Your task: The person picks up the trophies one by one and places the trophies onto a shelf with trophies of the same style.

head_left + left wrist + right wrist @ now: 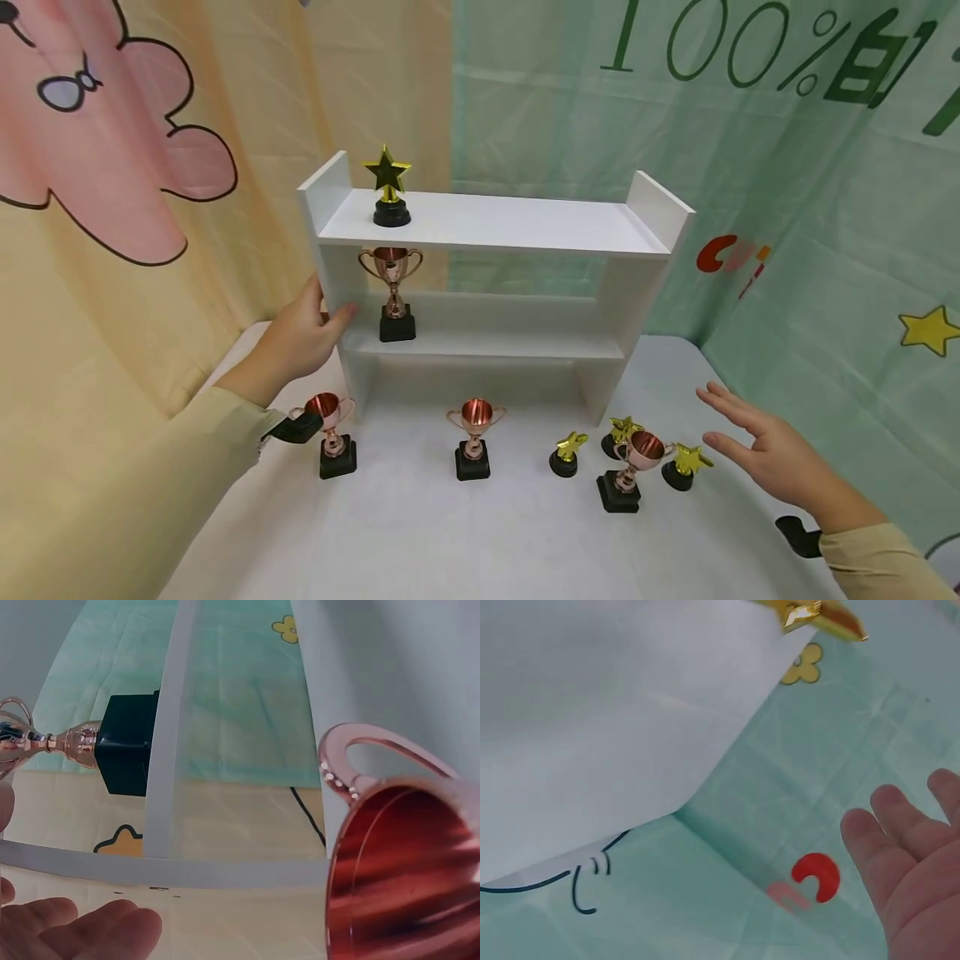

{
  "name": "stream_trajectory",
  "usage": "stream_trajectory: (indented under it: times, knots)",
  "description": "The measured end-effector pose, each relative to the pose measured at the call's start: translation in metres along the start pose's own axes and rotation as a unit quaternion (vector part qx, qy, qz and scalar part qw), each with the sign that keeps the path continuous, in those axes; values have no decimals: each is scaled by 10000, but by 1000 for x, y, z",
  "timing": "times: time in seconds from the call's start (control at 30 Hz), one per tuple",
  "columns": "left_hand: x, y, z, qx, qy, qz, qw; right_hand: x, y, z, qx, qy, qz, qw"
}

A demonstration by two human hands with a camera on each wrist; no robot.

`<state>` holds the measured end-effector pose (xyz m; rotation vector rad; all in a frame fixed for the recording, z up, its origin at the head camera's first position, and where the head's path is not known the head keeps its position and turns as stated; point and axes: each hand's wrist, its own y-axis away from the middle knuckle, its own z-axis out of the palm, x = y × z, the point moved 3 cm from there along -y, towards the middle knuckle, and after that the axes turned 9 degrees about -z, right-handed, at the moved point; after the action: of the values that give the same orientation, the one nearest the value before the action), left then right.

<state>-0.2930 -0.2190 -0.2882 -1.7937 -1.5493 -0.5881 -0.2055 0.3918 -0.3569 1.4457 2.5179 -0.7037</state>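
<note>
A white two-tier shelf (495, 225) stands on the table. A gold star trophy (387, 187) is on its top board and a copper cup trophy (392, 287) on the middle board. My left hand (322, 321) rests against the shelf's left side panel, thumb at the front edge, holding nothing. In the left wrist view its fingers (75, 930) lie straight, with a copper cup (405, 855) close by. My right hand (731, 417) hovers flat over the table, right of a copper cup (633, 467) and a gold star (686, 465). Its fingers (907, 855) hold nothing.
On the white tablecloth (465, 542) in front of the shelf stand two more copper cups (330, 433) (474, 437) and two small gold stars (566, 452) (621, 432). Printed curtains (787, 208) hang close behind and on both sides.
</note>
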Motion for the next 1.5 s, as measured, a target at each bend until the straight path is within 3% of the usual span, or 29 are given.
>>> stream_trajectory:
  times: [0.17,0.47,0.77,1.23,1.5]
  knots:
    - [-1,-3,2,-56,-278,11,9996,12,6,2,-133,-87,45,9999]
    - [-3,-3,6,-13,-557,-91,9984,36,14,9,-482,-976,75,9940]
    - [-3,-2,9,-81,-610,-152,9980,55,18,17,-1446,-1241,935,9772]
    - [-6,-3,9,-44,-602,-114,9981,61,15,34,-1610,-2667,621,9482]
    - [-6,-2,11,-68,-592,-75,9982,55,13,40,-1589,-2238,956,9568]
